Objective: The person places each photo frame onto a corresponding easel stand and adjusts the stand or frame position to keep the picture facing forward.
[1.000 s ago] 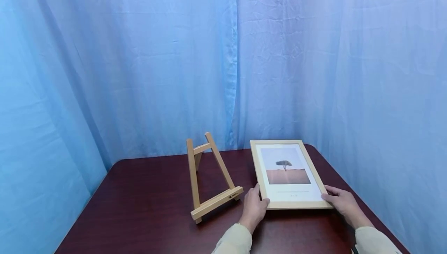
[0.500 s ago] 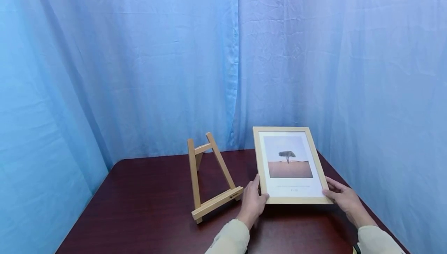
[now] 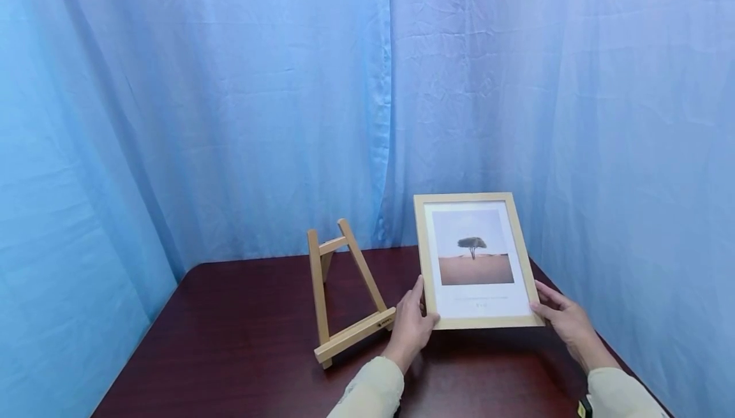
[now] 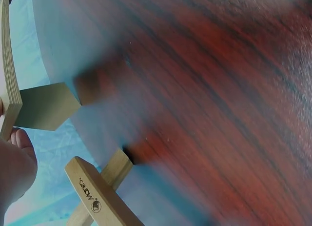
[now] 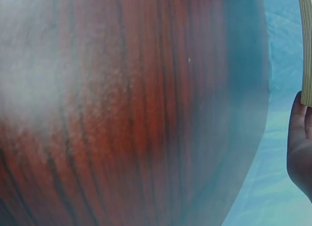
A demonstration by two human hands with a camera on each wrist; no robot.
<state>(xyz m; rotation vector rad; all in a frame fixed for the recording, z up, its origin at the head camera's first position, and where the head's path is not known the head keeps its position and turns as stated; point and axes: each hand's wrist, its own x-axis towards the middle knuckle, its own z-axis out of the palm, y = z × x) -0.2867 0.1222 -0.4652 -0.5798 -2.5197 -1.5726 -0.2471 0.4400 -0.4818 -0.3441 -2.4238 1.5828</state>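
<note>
The left hand and right hand are gripping the wooden picture frame by its lower sides, tilting it over the table, right of the tabletop easel. It's looking light and stiff; the side rails are probably offering safer purchase than its possibly fragile front.

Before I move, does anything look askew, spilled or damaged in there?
Only the wooden easel: it sits askew, its ledge aslant to the far edge of the table, left end nearer the camera. No spill or damage shows; the held framed picture looks intact.
</note>
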